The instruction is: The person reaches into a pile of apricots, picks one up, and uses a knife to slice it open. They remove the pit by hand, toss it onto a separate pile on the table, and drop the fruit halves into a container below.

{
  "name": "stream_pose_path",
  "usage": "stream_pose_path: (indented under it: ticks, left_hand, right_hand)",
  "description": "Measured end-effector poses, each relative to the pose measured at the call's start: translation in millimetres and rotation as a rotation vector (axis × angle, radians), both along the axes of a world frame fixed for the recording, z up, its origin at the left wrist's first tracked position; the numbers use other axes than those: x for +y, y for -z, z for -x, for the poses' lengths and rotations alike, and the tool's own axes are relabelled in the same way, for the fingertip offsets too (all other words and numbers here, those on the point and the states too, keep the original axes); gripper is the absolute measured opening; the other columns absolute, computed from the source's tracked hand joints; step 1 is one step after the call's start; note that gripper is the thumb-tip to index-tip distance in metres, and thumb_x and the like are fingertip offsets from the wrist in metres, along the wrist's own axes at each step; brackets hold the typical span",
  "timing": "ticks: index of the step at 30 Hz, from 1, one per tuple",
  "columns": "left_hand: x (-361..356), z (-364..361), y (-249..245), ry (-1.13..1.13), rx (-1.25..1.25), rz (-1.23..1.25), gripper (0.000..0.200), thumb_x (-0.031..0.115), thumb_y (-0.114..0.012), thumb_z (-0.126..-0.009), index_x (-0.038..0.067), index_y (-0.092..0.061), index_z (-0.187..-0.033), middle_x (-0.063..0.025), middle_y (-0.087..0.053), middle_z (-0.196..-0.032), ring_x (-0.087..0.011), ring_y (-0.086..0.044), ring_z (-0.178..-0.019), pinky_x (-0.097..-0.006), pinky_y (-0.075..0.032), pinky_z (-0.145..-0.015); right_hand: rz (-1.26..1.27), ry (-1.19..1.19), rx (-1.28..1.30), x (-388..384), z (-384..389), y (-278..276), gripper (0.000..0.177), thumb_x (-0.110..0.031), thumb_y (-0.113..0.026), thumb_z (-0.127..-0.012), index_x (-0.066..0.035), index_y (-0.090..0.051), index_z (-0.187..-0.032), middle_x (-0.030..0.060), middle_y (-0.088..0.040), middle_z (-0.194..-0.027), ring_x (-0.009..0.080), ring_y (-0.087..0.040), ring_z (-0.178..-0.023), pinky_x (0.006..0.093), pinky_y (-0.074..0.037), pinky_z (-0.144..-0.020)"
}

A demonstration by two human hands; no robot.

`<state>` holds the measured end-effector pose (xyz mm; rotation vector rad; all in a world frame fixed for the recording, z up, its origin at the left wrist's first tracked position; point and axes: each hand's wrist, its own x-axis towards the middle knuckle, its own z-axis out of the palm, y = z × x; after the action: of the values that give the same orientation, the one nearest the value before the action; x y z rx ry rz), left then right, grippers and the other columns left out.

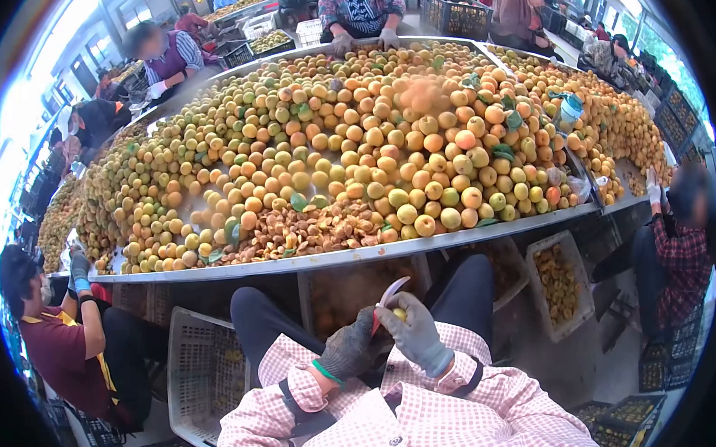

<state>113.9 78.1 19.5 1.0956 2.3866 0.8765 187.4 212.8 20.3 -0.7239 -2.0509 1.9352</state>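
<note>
My left hand (pixel 349 350), in a dark grey knit glove with a green cuff, is closed around the red handle of a knife (pixel 394 290). The curved blade points up and to the right. Right beside it, my right hand (pixel 418 334) in a lighter grey glove grips an apricot (pixel 400 313), mostly hidden by the fingers. Both hands meet above my lap, in front of the sorting table. A heap of apricots (pixel 324 146) covers the table, and a pile of brown pits (pixel 311 231) lies near its front edge.
Under the metal table edge (pixel 343 261) stands a crate (pixel 360 290). A white crate (pixel 181 364) is at my left, and a crate of apricot halves (pixel 560 283) at my right. Several people work around the table. A light-blue cup (pixel 571 107) sits among the fruit.
</note>
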Motion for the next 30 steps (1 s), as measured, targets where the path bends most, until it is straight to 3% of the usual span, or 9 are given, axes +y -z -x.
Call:
stream_pose_path:
  ticks: [3, 5, 10, 12, 15, 23, 26, 27, 30]
  left_hand:
    - [5, 6, -18, 0.088, -0.111, -0.047, 0.048, 0.027, -0.067, -0.084, 0.011, -0.042, -0.122, -0.0200, -0.065, -0.081, -0.0394, -0.066, -0.073, -0.0490, -0.051, -0.064]
    - [10, 10, -22, 0.108, -0.375, -0.406, 0.057, 0.020, -0.073, -0.079, 0.010, -0.039, -0.124, -0.0191, -0.063, -0.095, -0.0325, -0.067, -0.085, -0.0426, -0.052, -0.075]
    - [7, 17, -21, 0.183, -0.378, -0.382, 0.061, 0.019, -0.075, -0.077, 0.010, -0.038, -0.125, -0.0193, -0.062, -0.102, -0.0330, -0.066, -0.092, -0.0416, -0.051, -0.079]
    - [3, 12, -30, 0.122, -0.482, -0.138, 0.059, 0.015, -0.079, -0.075, 0.009, -0.041, -0.120, -0.0114, -0.062, -0.104, -0.0215, -0.064, -0.096, -0.0344, -0.050, -0.083]
    - [-1, 5, -20, 0.142, -0.293, -0.172, 0.047, 0.023, -0.066, -0.082, 0.012, -0.041, -0.120, -0.0215, -0.065, -0.089, -0.0431, -0.063, -0.083, -0.0498, -0.050, -0.067]
    - [4, -8, -1, -0.032, -0.099, -0.193, 0.034, 0.020, -0.066, -0.080, 0.012, -0.052, -0.110, -0.0189, -0.066, -0.083, -0.0407, -0.064, -0.077, -0.0484, -0.050, -0.063]
    - [4, -7, -17, -0.035, -0.085, -0.162, 0.033, 0.019, -0.067, -0.079, 0.011, -0.052, -0.108, -0.0195, -0.065, -0.084, -0.0415, -0.063, -0.078, -0.0478, -0.050, -0.064]
    - [3, -6, -24, -0.006, -0.081, -0.138, 0.034, 0.019, -0.068, -0.079, 0.010, -0.051, -0.107, -0.0203, -0.065, -0.085, -0.0422, -0.063, -0.080, -0.0476, -0.050, -0.065]
    - [6, 12, 0, 0.035, -0.384, -0.320, 0.037, 0.021, -0.071, -0.079, 0.007, -0.050, -0.106, -0.0204, -0.063, -0.091, -0.0377, -0.064, -0.082, -0.0431, -0.050, -0.069]
  right_hand:
    - [-0.001, -0.109, 0.308, 12, -1, -17, 0.016, -0.012, -0.067, -0.086, -0.004, -0.054, -0.093, 0.0072, -0.053, -0.091, 0.0169, -0.052, -0.081, 0.0292, -0.044, -0.076]
    - [-0.018, -0.222, 0.432, 22, 0, -23, 0.024, -0.012, -0.071, -0.084, -0.005, -0.052, -0.098, 0.0068, -0.053, -0.097, 0.0164, -0.052, -0.084, 0.0291, -0.044, -0.078]
    - [-0.005, -0.221, 0.428, 18, -12, -29, 0.039, -0.022, -0.078, -0.077, -0.007, -0.052, -0.102, 0.0054, -0.053, -0.099, 0.0135, -0.052, -0.087, 0.0272, -0.044, -0.081]
    - [-0.016, -0.217, 0.361, 13, -18, -30, 0.043, -0.027, -0.079, -0.077, -0.007, -0.051, -0.102, 0.0054, -0.053, -0.101, 0.0122, -0.053, -0.090, 0.0258, -0.044, -0.082]
    - [-0.102, -0.137, 0.293, 1, -24, -26, 0.041, -0.026, -0.078, -0.078, -0.006, -0.051, -0.101, 0.0059, -0.052, -0.100, 0.0128, -0.054, -0.089, 0.0257, -0.045, -0.081]
    - [-0.487, -0.022, 0.305, -8, -17, -26, 0.030, -0.012, -0.074, -0.082, -0.004, -0.051, -0.100, 0.0064, -0.052, -0.099, 0.0137, -0.055, -0.088, 0.0274, -0.048, -0.077]
    - [0.415, -0.232, -0.021, 8, -16, -44, 0.032, -0.007, -0.073, -0.080, -0.005, -0.050, -0.102, 0.0063, -0.051, -0.103, 0.0131, -0.055, -0.091, 0.0266, -0.048, -0.078]
    - [0.417, -0.230, -0.028, 7, -15, -36, 0.032, -0.007, -0.073, -0.080, -0.005, -0.050, -0.102, 0.0063, -0.051, -0.103, 0.0131, -0.055, -0.091, 0.0266, -0.048, -0.078]
    - [-0.462, -0.204, 0.383, 13, 0, -21, 0.041, -0.003, -0.076, -0.076, -0.006, -0.050, -0.108, 0.0035, -0.052, -0.108, 0.0104, -0.053, -0.096, 0.0238, -0.045, -0.086]
